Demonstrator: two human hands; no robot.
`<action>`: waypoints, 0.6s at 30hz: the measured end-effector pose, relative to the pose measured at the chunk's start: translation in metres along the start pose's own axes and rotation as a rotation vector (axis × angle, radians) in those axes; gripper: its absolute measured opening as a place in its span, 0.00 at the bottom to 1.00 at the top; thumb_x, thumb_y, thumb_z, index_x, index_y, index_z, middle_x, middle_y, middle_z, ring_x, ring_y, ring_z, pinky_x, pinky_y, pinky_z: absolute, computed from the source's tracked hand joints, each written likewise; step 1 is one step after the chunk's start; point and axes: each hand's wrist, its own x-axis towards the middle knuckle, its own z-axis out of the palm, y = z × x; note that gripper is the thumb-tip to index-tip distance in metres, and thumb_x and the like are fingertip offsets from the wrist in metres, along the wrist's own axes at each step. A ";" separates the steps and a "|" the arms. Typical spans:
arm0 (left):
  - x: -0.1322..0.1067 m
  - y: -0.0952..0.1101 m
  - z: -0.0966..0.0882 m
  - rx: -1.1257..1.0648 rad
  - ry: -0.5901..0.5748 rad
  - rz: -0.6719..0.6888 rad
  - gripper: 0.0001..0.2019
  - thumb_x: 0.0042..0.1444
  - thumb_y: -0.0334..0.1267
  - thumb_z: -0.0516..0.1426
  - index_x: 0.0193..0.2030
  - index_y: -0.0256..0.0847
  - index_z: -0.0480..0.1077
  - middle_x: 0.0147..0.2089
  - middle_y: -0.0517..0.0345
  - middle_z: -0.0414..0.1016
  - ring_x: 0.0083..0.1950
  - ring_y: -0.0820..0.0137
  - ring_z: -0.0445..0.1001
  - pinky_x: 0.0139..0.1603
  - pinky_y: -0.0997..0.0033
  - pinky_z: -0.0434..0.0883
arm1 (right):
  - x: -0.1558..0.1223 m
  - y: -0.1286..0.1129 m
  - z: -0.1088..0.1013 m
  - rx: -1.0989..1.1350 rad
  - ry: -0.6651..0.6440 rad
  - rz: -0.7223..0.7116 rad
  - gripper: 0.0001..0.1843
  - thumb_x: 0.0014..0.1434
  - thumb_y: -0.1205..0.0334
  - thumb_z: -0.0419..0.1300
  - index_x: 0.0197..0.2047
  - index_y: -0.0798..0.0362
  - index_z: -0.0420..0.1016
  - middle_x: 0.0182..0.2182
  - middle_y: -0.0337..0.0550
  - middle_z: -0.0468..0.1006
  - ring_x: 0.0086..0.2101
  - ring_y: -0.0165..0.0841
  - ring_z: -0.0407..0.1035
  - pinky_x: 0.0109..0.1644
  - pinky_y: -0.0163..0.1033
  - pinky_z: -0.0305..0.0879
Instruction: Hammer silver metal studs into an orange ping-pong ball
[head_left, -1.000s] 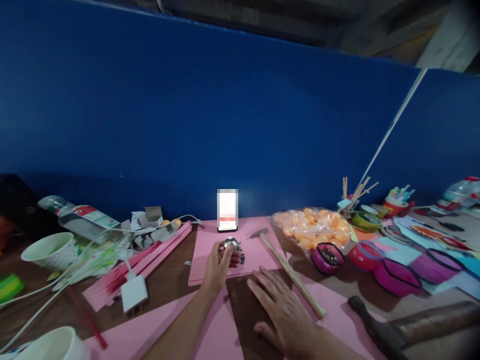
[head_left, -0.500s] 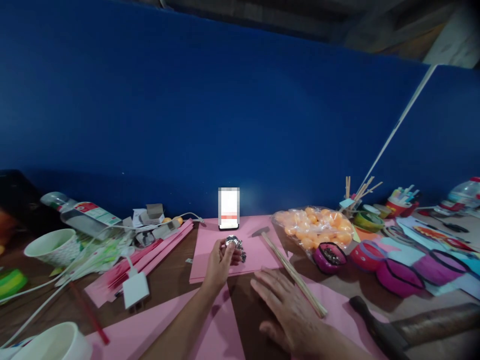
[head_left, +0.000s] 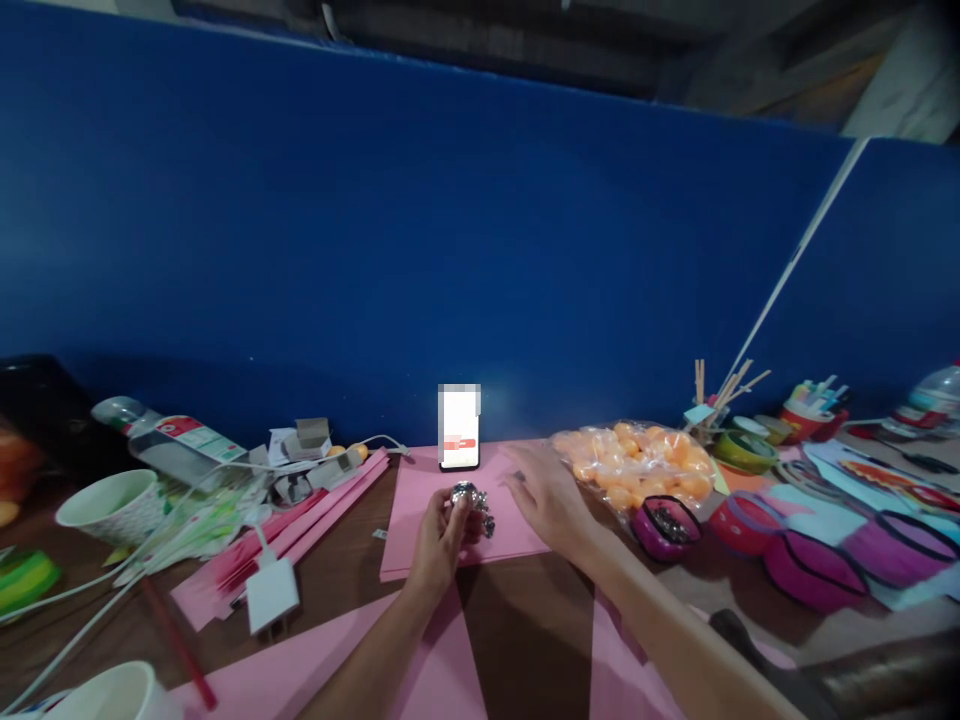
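My left hand (head_left: 441, 540) is closed around a shiny silver cluster (head_left: 465, 493), a rounded piece on top with smaller bits hanging at its right; its exact kind is unclear. It is held over the pink paper (head_left: 420, 500). To the right, my right hand (head_left: 553, 507) reaches over the same paper, thumb and fingers apart. Between them shows a small dark bit of the hammer head (head_left: 517, 478). My hand and forearm hide the rest of the hammer. Behind both hands stands a lit phone (head_left: 460, 430), its screen partly blurred out.
A bag of orange balls (head_left: 637, 465) and a purple bowl (head_left: 666, 528) of small silver pieces lie right. More fabric bowls (head_left: 814, 570) and a dark-headed tool (head_left: 750, 650) are beyond. At left are a charger (head_left: 272, 595), a bottle (head_left: 195, 445) and cups (head_left: 112, 500). A blue wall (head_left: 480, 250) stands behind.
My right hand has moved forward and left, from beside the hammer's handle to its head. My left hand keeps the silver cluster in nearly the same place. The view has tilted slightly up.
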 end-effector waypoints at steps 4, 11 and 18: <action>0.000 0.003 0.001 0.019 0.019 0.003 0.18 0.51 0.50 0.52 0.42 0.38 0.62 0.29 0.54 0.73 0.26 0.73 0.72 0.22 0.77 0.67 | 0.005 0.003 0.020 -0.010 0.038 0.053 0.17 0.59 0.68 0.47 0.51 0.54 0.62 0.43 0.47 0.70 0.45 0.36 0.62 0.49 0.43 0.58; 0.004 -0.002 -0.001 0.008 0.014 -0.018 0.19 0.51 0.50 0.52 0.43 0.38 0.61 0.31 0.53 0.73 0.27 0.69 0.73 0.22 0.72 0.70 | -0.009 0.015 0.038 -0.144 -0.207 0.156 0.09 0.59 0.68 0.48 0.38 0.56 0.69 0.34 0.46 0.72 0.39 0.35 0.62 0.44 0.38 0.54; 0.005 0.001 -0.002 0.085 0.054 0.031 0.18 0.51 0.48 0.52 0.45 0.39 0.61 0.33 0.55 0.73 0.30 0.71 0.74 0.30 0.71 0.72 | -0.009 0.007 0.030 -0.183 -0.498 0.194 0.12 0.59 0.67 0.47 0.30 0.57 0.71 0.30 0.47 0.73 0.34 0.33 0.64 0.38 0.34 0.52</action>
